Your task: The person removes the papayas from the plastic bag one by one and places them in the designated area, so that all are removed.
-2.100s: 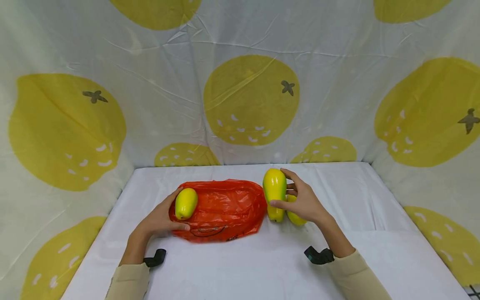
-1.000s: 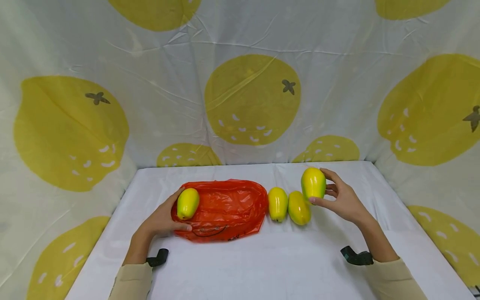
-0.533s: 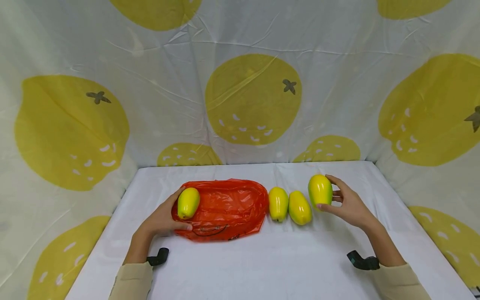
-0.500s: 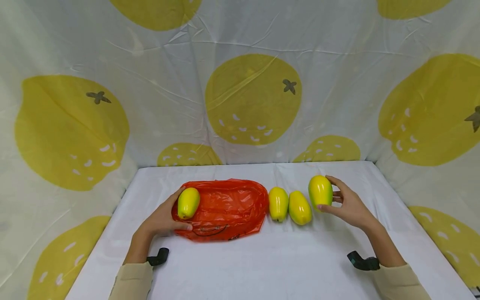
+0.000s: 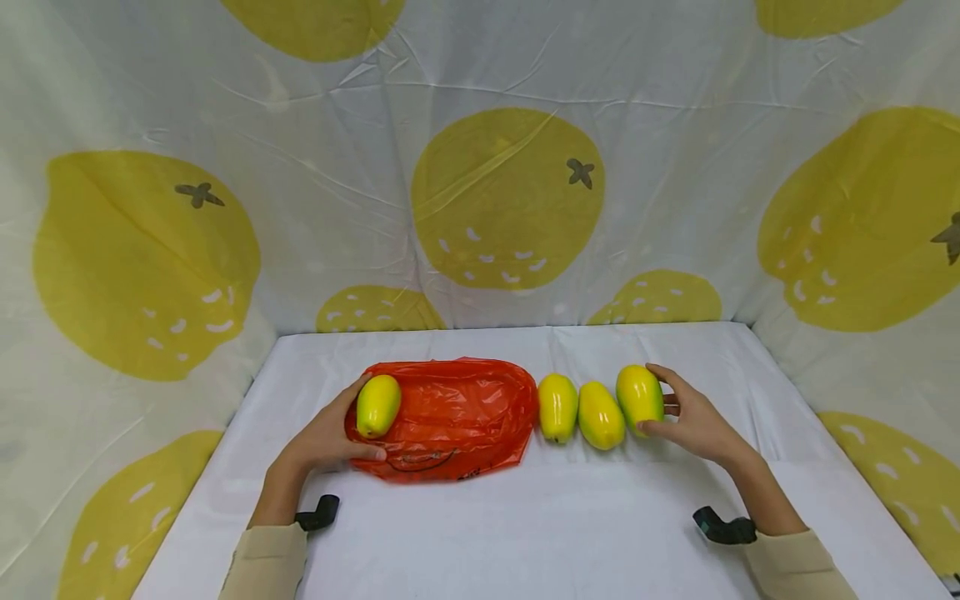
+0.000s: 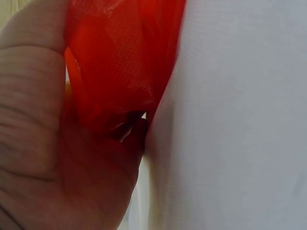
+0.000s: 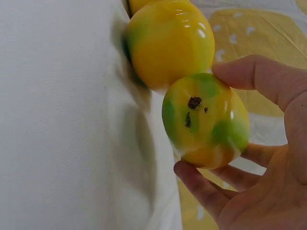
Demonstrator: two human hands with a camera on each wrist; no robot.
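A red plastic bag lies on the white table, its left end gripped by my left hand, thumb in front and fingers partly hidden behind. One yellow-green papaya sits at the bag's left side, near that hand. My right hand holds another papaya between thumb and fingers; in the right wrist view this papaya shows green patches and a dark stem spot, slightly off the tabletop. To its left lie two more, a middle papaya and a papaya beside the bag's right end.
The table is covered with white cloth. Behind it and at both sides hangs a white curtain printed with yellow lemons. Black wrist cameras, the left camera and the right camera, sit at the wrists.
My right hand has carried its papaya rightward from over the row beside the bag, then lowered it beside the middle papaya. The left hand and the bag stay nearly the same.
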